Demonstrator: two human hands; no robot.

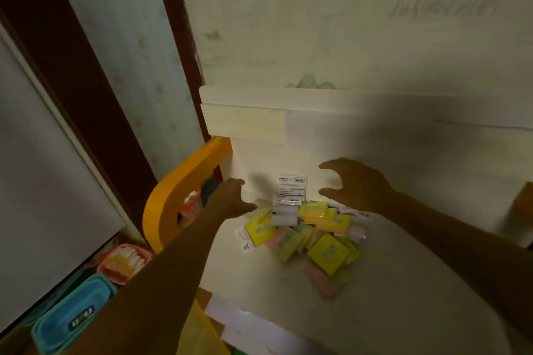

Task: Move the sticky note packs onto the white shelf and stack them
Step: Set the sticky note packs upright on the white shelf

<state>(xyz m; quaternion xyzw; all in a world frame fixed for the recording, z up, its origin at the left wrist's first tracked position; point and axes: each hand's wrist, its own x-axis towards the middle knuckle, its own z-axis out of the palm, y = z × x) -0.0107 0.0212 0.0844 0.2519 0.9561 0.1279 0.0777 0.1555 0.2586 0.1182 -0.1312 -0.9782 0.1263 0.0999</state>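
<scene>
Sticky note packs lie heaped on the shelf, between both hands.

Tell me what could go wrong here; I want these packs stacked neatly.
1. The packs lie in a loose, tilted heap; scooping with both hands could scatter them.
2. One pink pack lies near the shelf front edge and might get knocked off.
3. The left hand and right hand are open, holding nothing yet.
</scene>
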